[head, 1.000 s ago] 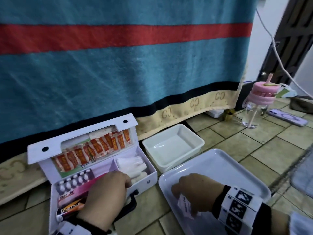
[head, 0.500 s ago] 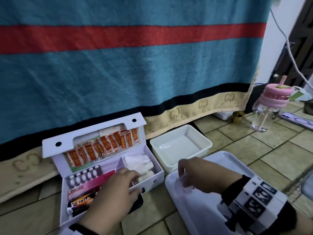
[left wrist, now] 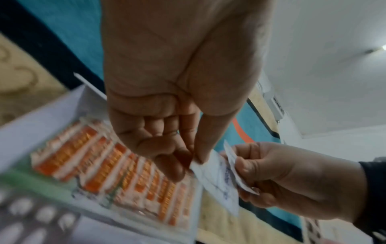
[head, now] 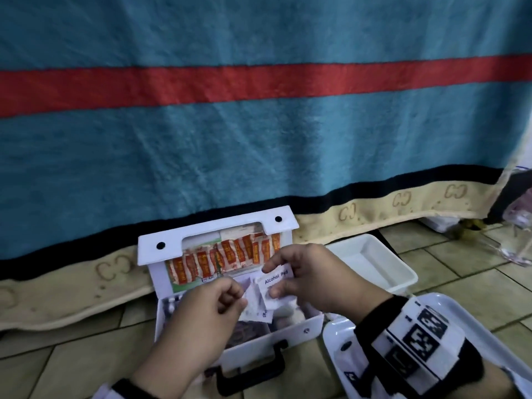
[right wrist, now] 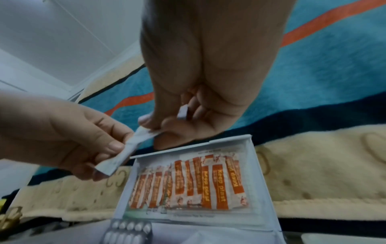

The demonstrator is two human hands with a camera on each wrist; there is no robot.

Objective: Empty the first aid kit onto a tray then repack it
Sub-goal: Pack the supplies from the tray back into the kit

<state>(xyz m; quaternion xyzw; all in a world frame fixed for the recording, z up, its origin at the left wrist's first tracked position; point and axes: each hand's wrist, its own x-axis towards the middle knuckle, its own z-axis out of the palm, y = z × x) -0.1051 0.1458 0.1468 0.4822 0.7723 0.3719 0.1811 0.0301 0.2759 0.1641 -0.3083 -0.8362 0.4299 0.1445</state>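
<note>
Now both hands meet above the open first aid kit on the tiled floor: the right hand pinches an alcohol pad sachet, the left hand pinches other white sachets. White tray lies just right of the kit.

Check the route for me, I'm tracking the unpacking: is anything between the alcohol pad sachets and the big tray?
Nothing visible. Both hands hold the alcohol pad sachets above the open kit; the tray sits right beside it.
</note>
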